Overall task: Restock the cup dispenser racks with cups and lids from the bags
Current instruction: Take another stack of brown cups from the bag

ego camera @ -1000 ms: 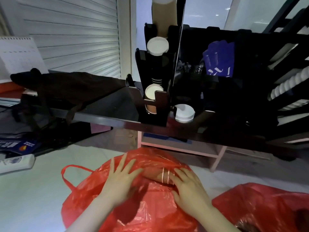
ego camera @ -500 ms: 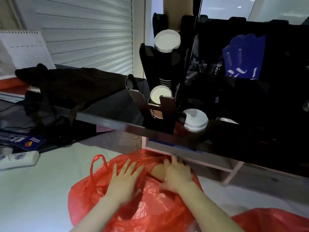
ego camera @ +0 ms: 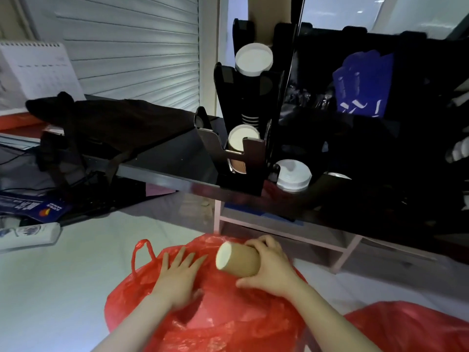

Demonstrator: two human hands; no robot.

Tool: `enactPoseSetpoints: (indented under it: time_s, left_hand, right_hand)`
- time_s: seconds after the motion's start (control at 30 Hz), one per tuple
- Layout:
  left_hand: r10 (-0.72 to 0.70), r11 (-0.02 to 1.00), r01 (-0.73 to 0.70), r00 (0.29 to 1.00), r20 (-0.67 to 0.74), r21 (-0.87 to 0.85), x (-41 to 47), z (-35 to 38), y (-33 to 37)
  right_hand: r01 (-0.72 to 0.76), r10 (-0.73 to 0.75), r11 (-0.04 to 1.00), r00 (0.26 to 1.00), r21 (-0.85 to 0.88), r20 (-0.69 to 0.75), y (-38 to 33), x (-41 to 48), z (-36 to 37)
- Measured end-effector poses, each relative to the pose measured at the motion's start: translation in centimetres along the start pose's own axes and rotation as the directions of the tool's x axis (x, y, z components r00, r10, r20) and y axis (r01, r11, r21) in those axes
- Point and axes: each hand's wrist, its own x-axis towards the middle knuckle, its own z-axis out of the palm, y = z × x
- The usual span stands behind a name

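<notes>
A red plastic bag (ego camera: pixel 223 316) lies on the pale surface in front of me. My right hand (ego camera: pixel 271 270) grips a brown paper cup stack (ego camera: pixel 238 260) lying sideways just above the bag's mouth, white base toward the left. My left hand (ego camera: pixel 180 278) presses flat on the bag with fingers spread. Above, on the dark counter, stands the black cup dispenser rack (ego camera: pixel 243 128), holding cups (ego camera: pixel 242 142) in its lower slot and a white-based cup (ego camera: pixel 253 59) higher up. A stack of white lids (ego camera: pixel 293 175) sits to the rack's right.
A second red bag (ego camera: pixel 411 329) lies at the lower right. The dark counter edge (ego camera: pixel 162 174) overhangs a pink shelf frame (ego camera: pixel 342 252). A black bag (ego camera: pixel 106 118), a calendar (ego camera: pixel 38 69) and a white remote (ego camera: pixel 28 235) are at the left. A blue bag (ego camera: pixel 363 90) sits behind the rack.
My right hand has drawn the brown cup stack out of the red bag and now grips it clear of the plastic. The left hand stays pressed on the bag. The view moved closer.
</notes>
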Motion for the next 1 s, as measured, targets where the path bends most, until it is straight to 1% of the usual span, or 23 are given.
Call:
enactPoseSetpoints:
  time_s: [0.03,0.1,0.2,0.27,0.4,0.43,0.5,0.53,0.57,0.6,0.67,0.7,0.73,0.77,0.8,0.87,0.93,1.0]
  left_hand:
    - [-0.005,1.000,0.005,1.000,0.016,-0.003,-0.1,0.0,-0.2]
    - [-0.018,1.000,0.018,0.999,0.031,-0.006,-0.3,0.0,-0.8]
    - [-0.090,0.995,0.088,0.994,0.054,0.044,-0.8,-0.1,-1.8]
    - [-0.134,0.990,0.132,0.990,0.051,0.045,-1.0,-0.4,-2.3]
    - [-0.135,0.991,0.135,0.991,-0.007,0.007,-1.2,-2.0,-2.8]
    - [-0.134,0.991,0.134,0.991,-0.019,0.000,-1.3,-2.4,-3.0]
    - [-0.132,0.991,0.132,0.991,-0.027,-0.012,-1.3,-3.3,-3.7]
    - [-0.132,0.991,0.131,0.991,-0.023,-0.011,-1.4,-3.7,-3.9]
    - [-0.132,0.991,0.132,0.991,-0.015,-0.005,-1.4,-4.1,-4.2]
    - [-0.136,0.991,0.136,0.991,-0.008,0.004,-1.5,-4.4,-4.4]
    - [-0.148,0.989,0.148,0.989,-0.007,0.017,-1.9,-4.8,-4.8]
    - [-0.147,0.989,0.147,0.989,-0.011,0.018,-2.2,-5.0,-4.9]
    - [-0.131,0.991,0.132,0.991,-0.031,0.012,-2.4,-5.0,-5.0]
    - [-0.103,0.995,0.103,0.992,-0.078,-0.010,-2.5,-5.2,-5.1]
    - [-0.069,0.997,0.063,0.986,-0.153,-0.049,-2.6,-5.5,-5.1]
    - [-0.005,0.992,-0.035,0.952,-0.306,-0.125,-2.6,-6.8,-4.8]
    - [0.038,0.979,-0.116,0.910,-0.412,-0.166,-2.5,-8.4,-4.3]
    - [0.053,0.965,-0.170,0.872,-0.488,-0.199,-2.6,-10.1,-3.7]
  right_hand:
    - [-0.016,0.019,0.992,0.999,0.122,-0.030,-0.1,-0.4,-0.2]
    - [-0.061,0.087,0.943,0.994,0.328,-0.065,-0.4,-1.0,-0.4]
    - [-0.134,0.222,0.800,0.972,0.585,-0.081,-0.8,-1.7,-0.3]
    - [-0.118,0.286,0.705,0.950,0.699,-0.128,-0.6,-1.8,-0.3]
    - [-0.044,0.378,0.536,0.906,0.843,-0.193,-1.2,-1.7,-1.2]
    - [-0.006,0.396,0.457,0.897,0.889,-0.197,-1.7,-1.7,-1.4]
    - [0.076,0.445,0.211,0.880,0.975,-0.165,-2.8,-1.8,-1.8]
    - [0.108,0.469,0.098,0.872,0.989,-0.141,-3.3,-2.0,-2.0]
    - [0.133,0.495,0.009,0.861,0.991,-0.120,-3.8,-2.2,-2.3]
    - [0.156,0.526,-0.059,0.844,0.986,-0.102,-4.1,-2.5,-2.7]
    - [0.211,0.570,-0.156,0.817,0.965,-0.087,-4.5,-3.1,-3.4]
    - [0.241,0.577,-0.181,0.811,0.953,-0.096,-4.9,-3.5,-3.8]
    - [0.275,0.578,-0.181,0.806,0.944,-0.124,-5.3,-4.0,-4.2]
    - [0.313,0.579,-0.151,0.797,0.938,-0.173,-5.7,-4.5,-4.6]
    - [0.353,0.574,-0.096,0.784,0.931,-0.238,-6.1,-5.0,-5.1]
    - [0.422,0.519,0.022,0.770,0.906,-0.371,-7.4,-5.9,-6.7]
    - [0.475,0.449,0.081,0.768,0.876,-0.458,-9.0,-6.3,-8.6]
    - [0.529,0.391,0.110,0.755,0.841,-0.526,-11.0,-6.6,-10.4]
